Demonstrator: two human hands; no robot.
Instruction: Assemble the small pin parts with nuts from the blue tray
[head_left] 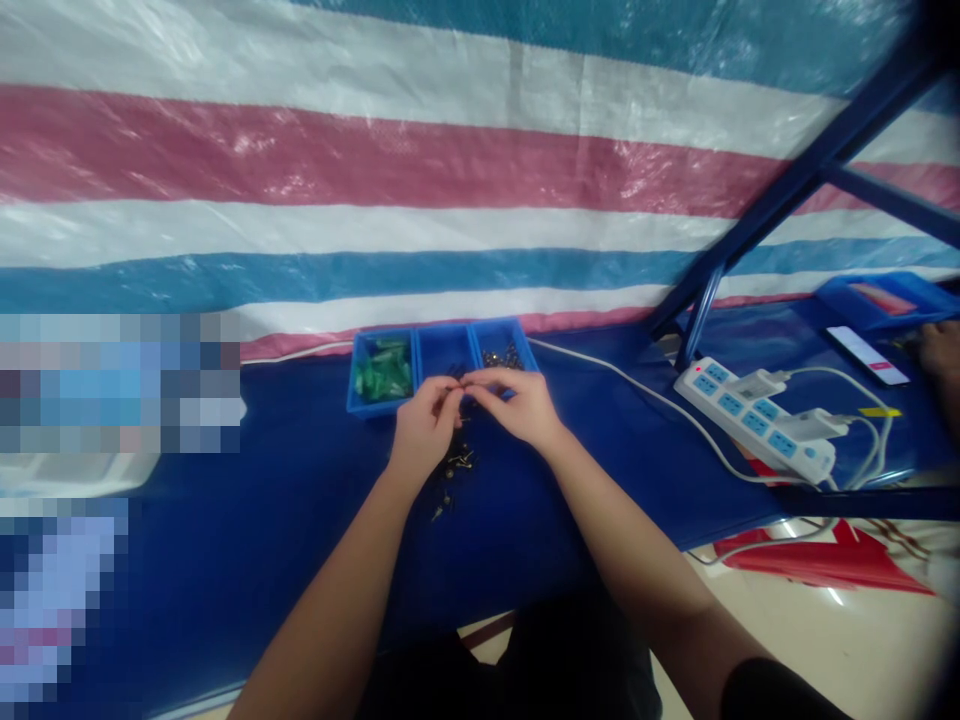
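Observation:
My left hand (426, 425) and my right hand (516, 404) meet fingertip to fingertip over the blue table cover (300, 540), just in front of a row of blue bins (442, 362). Both pinch a small dark part (460, 385) between them; it is too small to make out. Below the hands lies a scatter of small dark metal parts (454, 475). The left bin holds green pieces (384, 372), the middle bin looks nearly bare, and the right bin holds small dark metal parts (501, 356).
A white power strip (754, 418) with plugs and cables lies to the right. Beyond it are a phone (867, 354), a blue tray (889, 298) and another person's hand (941, 350). A blue metal frame (780, 200) rises at right. A striped tarp (375, 150) hangs behind.

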